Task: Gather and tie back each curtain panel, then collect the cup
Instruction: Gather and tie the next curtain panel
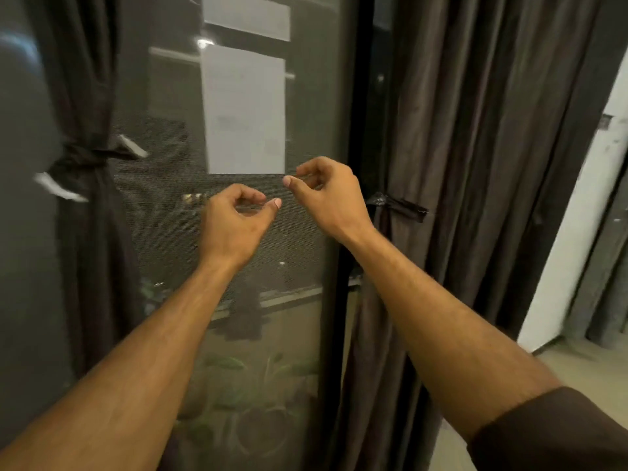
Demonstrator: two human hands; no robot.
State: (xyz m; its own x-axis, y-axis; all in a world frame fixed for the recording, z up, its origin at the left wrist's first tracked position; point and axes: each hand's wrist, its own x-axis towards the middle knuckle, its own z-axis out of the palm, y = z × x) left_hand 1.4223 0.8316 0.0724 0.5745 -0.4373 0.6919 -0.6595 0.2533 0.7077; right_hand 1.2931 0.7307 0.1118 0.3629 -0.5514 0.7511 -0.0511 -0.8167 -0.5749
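Two dark brown curtain panels framed the glass door in front of you, and both already wore a tie. The left curtain panel [85, 107] was cinched at its middle by a dark tie-back [80, 161] with pale ends sticking out on either side. The right curtain panel [475, 130] hung in long folds, and a dark tie [397, 205] showed at its inner edge, just beside your right wrist, with its loose end pointing toward the wall.

You held both arms raised in front of the mesh screen [163, 205] of the door, between the two panels. Your left hand [234, 219] had its fingers curled in toward the thumb, nearly meeting it, and nothing could be made out between them. Your right hand [326, 192] was a little higher and close beside it, fingers likewise curled toward the thumb; whether it pinched anything thin I cannot tell, since the frame was blurred there. Neither hand touched a curtain.

A white sheet of paper [244, 110] hung on the glass above your hands, with another sheet above it. A white wall [577, 232] stood at the far right, and a dark sleeve [557, 433] covered your right upper forearm. The cup was not in view.
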